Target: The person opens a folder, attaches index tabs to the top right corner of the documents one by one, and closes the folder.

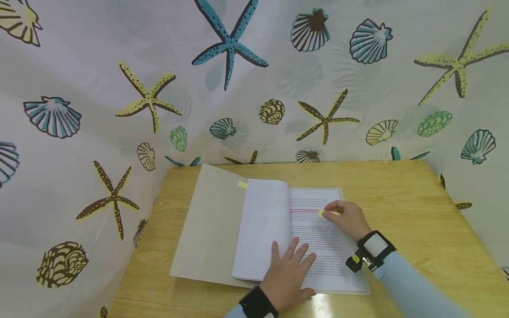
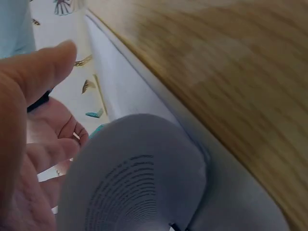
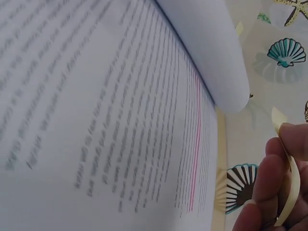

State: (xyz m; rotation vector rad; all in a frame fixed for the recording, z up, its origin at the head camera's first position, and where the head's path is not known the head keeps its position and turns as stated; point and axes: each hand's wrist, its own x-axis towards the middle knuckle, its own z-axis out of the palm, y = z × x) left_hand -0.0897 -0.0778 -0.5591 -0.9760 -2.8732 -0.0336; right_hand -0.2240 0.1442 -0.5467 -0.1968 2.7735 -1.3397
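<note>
A thick paper-bound document lies open on the table, its printed page (image 1: pixel 318 243) on the right and a turned stack of pages (image 1: pixel 262 229) curling over to the left. My left hand (image 1: pixel 288 276) rests with spread fingers across the lower part of the page beside that curl. Between thumb and fingers, my right hand (image 1: pixel 350 219) pinches a narrow yellow sticky tab (image 3: pixel 291 192) over the upper right of the text. The tab's tip is level with a pink highlighted line (image 1: pixel 304 210). In the right wrist view the strip bends along the fingers.
The document's beige cover (image 1: pixel 207 234) is folded out to the left, and another yellow tab (image 1: pixel 242 184) sticks out by the top of the turned pages. Beneath is a wooden table (image 1: pixel 405 203). A cloth with shells and starfish (image 1: pixel 254 66) hangs behind and at both sides.
</note>
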